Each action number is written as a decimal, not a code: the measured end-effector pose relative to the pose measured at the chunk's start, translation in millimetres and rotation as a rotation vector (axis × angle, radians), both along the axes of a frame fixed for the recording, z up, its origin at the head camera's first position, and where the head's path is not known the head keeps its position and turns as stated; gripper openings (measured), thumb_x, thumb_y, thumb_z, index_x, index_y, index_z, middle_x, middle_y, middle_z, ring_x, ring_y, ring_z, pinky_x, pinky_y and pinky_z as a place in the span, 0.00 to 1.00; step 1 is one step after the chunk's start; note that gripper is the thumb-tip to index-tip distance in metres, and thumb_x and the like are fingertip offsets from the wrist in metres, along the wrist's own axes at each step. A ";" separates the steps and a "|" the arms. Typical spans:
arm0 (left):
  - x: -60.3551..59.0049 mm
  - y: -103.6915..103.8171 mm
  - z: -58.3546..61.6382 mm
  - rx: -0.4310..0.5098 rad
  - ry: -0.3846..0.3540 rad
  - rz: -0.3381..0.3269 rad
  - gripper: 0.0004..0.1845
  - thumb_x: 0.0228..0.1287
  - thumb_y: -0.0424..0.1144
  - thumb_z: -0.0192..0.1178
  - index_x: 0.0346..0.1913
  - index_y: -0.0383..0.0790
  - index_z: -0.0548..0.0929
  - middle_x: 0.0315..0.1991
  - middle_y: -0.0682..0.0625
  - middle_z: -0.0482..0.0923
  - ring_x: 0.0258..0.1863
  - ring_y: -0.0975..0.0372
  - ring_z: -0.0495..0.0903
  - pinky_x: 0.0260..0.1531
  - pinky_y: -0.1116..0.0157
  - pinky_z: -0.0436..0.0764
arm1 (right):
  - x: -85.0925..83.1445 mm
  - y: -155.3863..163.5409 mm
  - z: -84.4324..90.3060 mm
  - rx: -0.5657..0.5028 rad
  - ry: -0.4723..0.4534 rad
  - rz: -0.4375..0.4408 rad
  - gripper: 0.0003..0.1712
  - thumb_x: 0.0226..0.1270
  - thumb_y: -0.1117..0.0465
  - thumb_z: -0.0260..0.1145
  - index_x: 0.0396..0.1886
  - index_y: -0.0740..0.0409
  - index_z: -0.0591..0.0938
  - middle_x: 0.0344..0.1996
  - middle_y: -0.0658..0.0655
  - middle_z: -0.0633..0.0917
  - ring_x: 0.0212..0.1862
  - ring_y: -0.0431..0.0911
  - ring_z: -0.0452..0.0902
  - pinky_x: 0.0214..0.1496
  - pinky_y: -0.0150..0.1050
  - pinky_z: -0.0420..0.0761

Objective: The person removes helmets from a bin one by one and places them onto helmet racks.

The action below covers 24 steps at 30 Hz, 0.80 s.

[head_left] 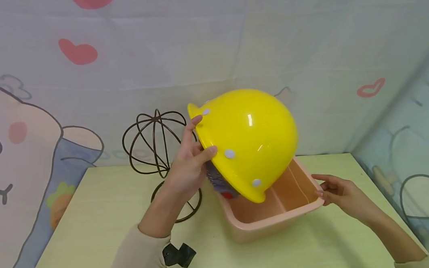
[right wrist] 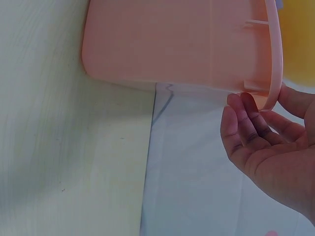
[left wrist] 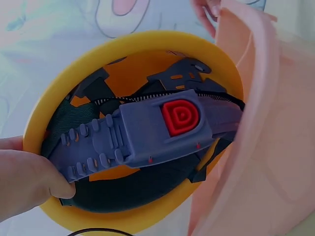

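Note:
A yellow hard hat [head_left: 251, 136] is held tilted over a pink plastic bin [head_left: 266, 224], its dome toward the right. My left hand [head_left: 188, 163] grips the hat by its brim, thumb on the outer side in the head view. Inside the shell, the left wrist view shows a grey headband adjuster [left wrist: 142, 137] with a red knob marked D and dark straps. My right hand [head_left: 343, 196] pinches the bin's rim at its right corner. In the right wrist view the thumb lies over the rim and the other fingers [right wrist: 241, 123] are beneath it.
A dark wire stand [head_left: 155, 119] with a round cage top and a ring base stands left of the bin, partly behind my left arm. A patterned cloth backdrop [head_left: 195, 50] rises behind the pale table [head_left: 95, 221]. A black wrist device [head_left: 178, 255] sits at my left cuff.

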State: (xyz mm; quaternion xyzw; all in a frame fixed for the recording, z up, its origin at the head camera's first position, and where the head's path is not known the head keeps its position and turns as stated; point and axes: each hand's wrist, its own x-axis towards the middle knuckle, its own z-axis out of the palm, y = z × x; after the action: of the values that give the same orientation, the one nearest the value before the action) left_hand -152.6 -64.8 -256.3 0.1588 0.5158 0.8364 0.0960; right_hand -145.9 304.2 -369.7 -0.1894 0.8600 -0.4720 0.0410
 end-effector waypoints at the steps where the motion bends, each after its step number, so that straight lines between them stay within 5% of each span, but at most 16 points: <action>1: 0.0 -1.8 1.3 0.010 -0.003 0.000 0.33 0.66 0.21 0.42 0.65 0.53 0.46 0.58 0.36 0.63 0.47 0.54 0.75 0.50 0.62 0.74 | 0.2 -0.2 0.0 -0.002 0.000 0.000 0.26 0.64 0.71 0.57 0.60 0.76 0.63 0.31 0.61 0.77 0.28 0.44 0.76 0.32 0.34 0.80; 24: 4.6 -56.2 19.7 0.159 0.079 0.093 0.31 0.63 0.18 0.37 0.63 0.49 0.48 0.62 0.40 0.56 0.60 0.51 0.63 0.52 0.63 0.72 | -2.2 -5.1 -0.2 -0.006 -0.002 0.001 0.26 0.64 0.69 0.58 0.60 0.74 0.65 0.31 0.61 0.78 0.28 0.43 0.77 0.32 0.36 0.80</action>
State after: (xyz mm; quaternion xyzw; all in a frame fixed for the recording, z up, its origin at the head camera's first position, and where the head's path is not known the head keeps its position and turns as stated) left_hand -148.0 -121.0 -236.6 0.1747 0.4580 0.8713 0.0235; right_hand -148.1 299.2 -369.9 -0.1894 0.8585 -0.4746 0.0417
